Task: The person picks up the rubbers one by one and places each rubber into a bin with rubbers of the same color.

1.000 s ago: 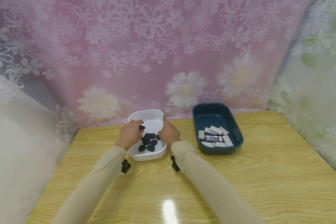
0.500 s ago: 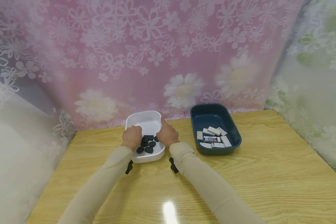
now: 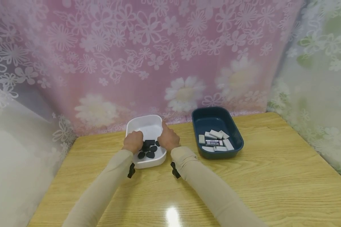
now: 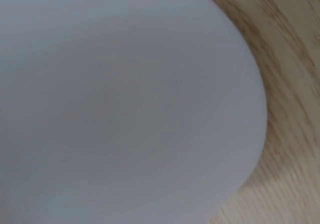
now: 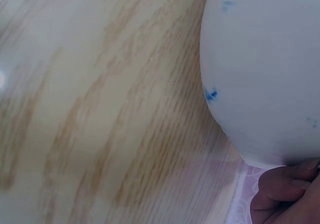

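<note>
In the head view, a white tub [image 3: 151, 163] stands at the table's back, left of centre. Several black pieces [image 3: 150, 154], some rounded and one blocky [image 3: 149, 142], lie in its near half. My right hand [image 3: 169, 138] grips the tub's right rim; the right wrist view shows curled fingers [image 5: 280, 189] against its blue-marked outer wall [image 5: 265, 73]. Over the left rim, my left hand [image 3: 133, 141] bends down beside the black pieces. Its fingertips are hidden, so I cannot tell what it holds. The left wrist view shows only white tub wall [image 4: 135, 108] and wood.
To the right, a dark blue tub [image 3: 222, 155] holds several white erasers [image 3: 216, 134], one in a dark printed sleeve [image 3: 213, 142]. The wooden table [image 3: 258, 176] extends in front. Floral curtains [image 3: 170, 63] hang behind and at the sides.
A second ago a black piece showed at my left fingertips. The left hand has since dropped lower, and that piece no longer shows there. My right hand stays on the right rim.
</note>
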### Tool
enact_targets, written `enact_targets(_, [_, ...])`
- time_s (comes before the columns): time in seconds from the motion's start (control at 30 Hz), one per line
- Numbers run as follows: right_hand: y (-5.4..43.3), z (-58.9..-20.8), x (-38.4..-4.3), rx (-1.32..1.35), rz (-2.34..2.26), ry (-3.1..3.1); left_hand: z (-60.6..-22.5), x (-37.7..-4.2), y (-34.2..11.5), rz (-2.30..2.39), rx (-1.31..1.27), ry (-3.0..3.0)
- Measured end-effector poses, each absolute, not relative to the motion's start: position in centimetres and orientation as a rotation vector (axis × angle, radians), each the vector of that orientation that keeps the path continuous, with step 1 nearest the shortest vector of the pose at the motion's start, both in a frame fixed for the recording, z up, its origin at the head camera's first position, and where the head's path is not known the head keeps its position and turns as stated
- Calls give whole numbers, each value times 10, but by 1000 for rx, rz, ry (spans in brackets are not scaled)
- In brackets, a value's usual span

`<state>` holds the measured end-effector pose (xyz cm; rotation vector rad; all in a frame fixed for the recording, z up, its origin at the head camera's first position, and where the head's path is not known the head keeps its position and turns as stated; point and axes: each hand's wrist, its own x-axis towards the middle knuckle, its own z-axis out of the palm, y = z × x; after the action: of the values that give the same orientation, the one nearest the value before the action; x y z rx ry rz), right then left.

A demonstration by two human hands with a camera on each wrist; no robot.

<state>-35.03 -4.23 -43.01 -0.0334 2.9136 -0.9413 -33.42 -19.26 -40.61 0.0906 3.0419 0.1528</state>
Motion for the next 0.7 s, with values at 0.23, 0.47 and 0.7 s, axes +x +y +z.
enact_targets(0.23, [-42,-431,-350,-30,-965,2912,-408,-335,-192,133,105,3037])
enact_targets(0.47, [-39,-431,-349,4,-1021,2876,-408,-332,-188,119,181,2999])
enact_targets(0.7, [-40,-432,-348,5,-1169,2829,-407,-329,-186,77,197,2989])
